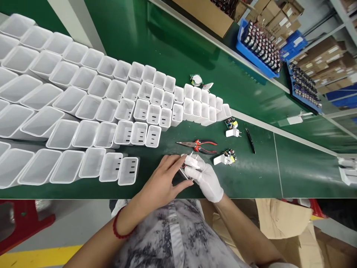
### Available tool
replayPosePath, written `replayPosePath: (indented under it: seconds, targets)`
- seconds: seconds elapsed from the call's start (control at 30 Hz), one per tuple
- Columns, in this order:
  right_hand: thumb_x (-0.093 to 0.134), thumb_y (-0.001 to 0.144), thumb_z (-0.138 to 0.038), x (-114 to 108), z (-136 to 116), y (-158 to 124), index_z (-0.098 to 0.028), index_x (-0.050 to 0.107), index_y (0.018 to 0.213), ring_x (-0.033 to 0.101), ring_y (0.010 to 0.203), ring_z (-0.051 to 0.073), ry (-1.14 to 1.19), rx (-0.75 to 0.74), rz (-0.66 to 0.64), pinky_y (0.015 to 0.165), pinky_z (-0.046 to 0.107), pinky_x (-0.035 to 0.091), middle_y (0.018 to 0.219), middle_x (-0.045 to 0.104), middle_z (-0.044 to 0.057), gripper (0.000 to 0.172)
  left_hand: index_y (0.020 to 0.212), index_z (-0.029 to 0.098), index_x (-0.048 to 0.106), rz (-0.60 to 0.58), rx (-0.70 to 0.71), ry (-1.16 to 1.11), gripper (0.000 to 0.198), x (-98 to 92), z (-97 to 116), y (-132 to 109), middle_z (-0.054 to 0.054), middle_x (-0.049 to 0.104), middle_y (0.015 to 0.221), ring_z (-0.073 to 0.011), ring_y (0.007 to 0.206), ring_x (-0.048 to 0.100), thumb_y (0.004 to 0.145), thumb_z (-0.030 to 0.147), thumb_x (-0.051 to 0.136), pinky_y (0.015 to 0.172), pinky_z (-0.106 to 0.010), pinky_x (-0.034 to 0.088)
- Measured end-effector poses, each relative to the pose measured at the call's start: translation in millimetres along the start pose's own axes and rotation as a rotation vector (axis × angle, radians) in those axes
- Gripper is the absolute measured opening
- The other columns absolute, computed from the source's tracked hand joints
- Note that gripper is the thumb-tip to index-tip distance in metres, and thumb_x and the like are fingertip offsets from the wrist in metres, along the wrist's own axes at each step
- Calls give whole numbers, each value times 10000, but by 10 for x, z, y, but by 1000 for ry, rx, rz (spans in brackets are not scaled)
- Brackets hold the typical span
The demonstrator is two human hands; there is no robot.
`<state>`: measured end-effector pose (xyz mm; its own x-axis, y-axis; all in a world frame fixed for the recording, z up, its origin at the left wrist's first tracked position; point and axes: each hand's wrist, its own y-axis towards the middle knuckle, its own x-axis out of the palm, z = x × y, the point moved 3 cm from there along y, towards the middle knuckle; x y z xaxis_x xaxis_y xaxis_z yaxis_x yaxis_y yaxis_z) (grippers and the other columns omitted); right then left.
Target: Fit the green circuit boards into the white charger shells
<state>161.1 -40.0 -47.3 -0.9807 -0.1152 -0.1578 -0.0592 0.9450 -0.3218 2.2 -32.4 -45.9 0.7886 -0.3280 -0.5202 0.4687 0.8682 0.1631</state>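
Observation:
My left hand point(164, 180) is bare, with a red cord round the wrist. A white glove covers my right hand point(208, 181). Between them, both hands grip a small white power plug point(192, 161) with metal pins pointing up; its lower part is mostly hidden by my fingers. Just beyond the hands lie long-nose pliers point(198, 145) with red and black handles, jaws pointing left. To the right, a white plug piece with a circuit board point(225, 158) rests on the green bench, and another white plug piece point(233, 133) lies behind it beside a circuit board point(231, 123).
Rows of open white plastic housings point(102, 108) cover the bench's left side. A black pen-like tool point(250, 140) lies to the right. Circuit board parts point(196, 79) sit farther back. Blue trays of components point(258, 48) stand on the raised ledge, near a cardboard box point(206, 16).

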Motion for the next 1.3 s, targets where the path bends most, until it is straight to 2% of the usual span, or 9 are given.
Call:
replayPosePath:
  seconds: [0.1, 0.2, 0.3, 0.43, 0.77, 1.0, 1.13, 1.2, 1.3]
  targets:
    - [731, 786, -524, -2, 13, -24, -256, 762, 1049, 623, 954, 208, 51, 16, 39, 752, 324, 571, 1106, 645, 65, 377, 1435, 206, 400, -7, 10, 11, 596, 24, -24, -13, -131, 572, 1320, -291, 1162, 534, 916, 415, 606, 982, -447, 502]
    - [705, 818, -495, -11, 8, -73, -261, 731, 1143, 567, 699, 124, 59, 85, -30, 469, 232, 470, 1102, 613, 67, 402, 1425, 180, 408, -11, 8, 3, 578, 35, -18, -17, -132, 584, 1315, -291, 1155, 516, 922, 393, 600, 986, -454, 488]
    - [674, 857, -450, -6, -10, -130, -277, 708, 1191, 489, 596, 68, 72, 128, -21, 452, 213, 445, 1100, 603, 53, 378, 1400, 160, 430, 3, 4, -2, 562, 46, -16, -14, -129, 605, 1273, -286, 1122, 513, 918, 388, 609, 959, -448, 494]
    - [680, 844, -458, 57, 4, -166, -277, 736, 1125, 436, 501, 39, 98, 161, 112, 372, 198, 374, 1016, 608, 33, 339, 1388, 135, 435, 30, 20, 2, 576, 71, -31, -19, -136, 606, 1261, -283, 1104, 503, 912, 401, 620, 953, -436, 490]
    - [760, 768, -442, 48, -25, -97, -233, 754, 1082, 402, 463, 39, 150, 204, 103, 370, 185, 380, 752, 589, -13, 377, 1365, 138, 459, 18, 22, -45, 550, 40, -42, 4, -130, 616, 1229, -279, 1092, 511, 905, 382, 634, 943, -419, 489]
    - [743, 780, -467, 101, 51, -112, -262, 758, 1073, 436, 481, 41, 149, 166, 144, 337, 184, 374, 883, 547, 9, 358, 1414, 156, 418, 18, 22, -26, 598, 70, -52, -10, -125, 604, 1269, -279, 1132, 504, 907, 392, 629, 979, -418, 474]
    - [652, 865, -478, 49, 23, -187, -283, 694, 1207, 540, 626, 96, 168, 121, 32, 538, 260, 529, 1109, 618, 52, 396, 1446, 175, 382, 49, 42, 18, 630, 92, -74, -35, -121, 604, 1275, -277, 1139, 502, 904, 374, 634, 977, -412, 476]
    - [593, 912, -467, -2, -23, -234, -284, 641, 1288, 581, 757, 140, 114, 35, -26, 665, 305, 553, 1243, 592, 70, 421, 1477, 177, 337, 58, 65, 39, 654, 103, -74, -45, -125, 607, 1269, -273, 1127, 503, 919, 373, 615, 968, -411, 481]
    - [539, 939, -489, -88, -65, -253, -286, 577, 1356, 594, 901, 192, 5, -110, -79, 721, 326, 546, 1347, 540, 85, 465, 1499, 163, 312, 45, 68, 67, 653, 102, -18, -23, -141, 607, 1270, -279, 1122, 501, 943, 387, 571, 960, -427, 485]
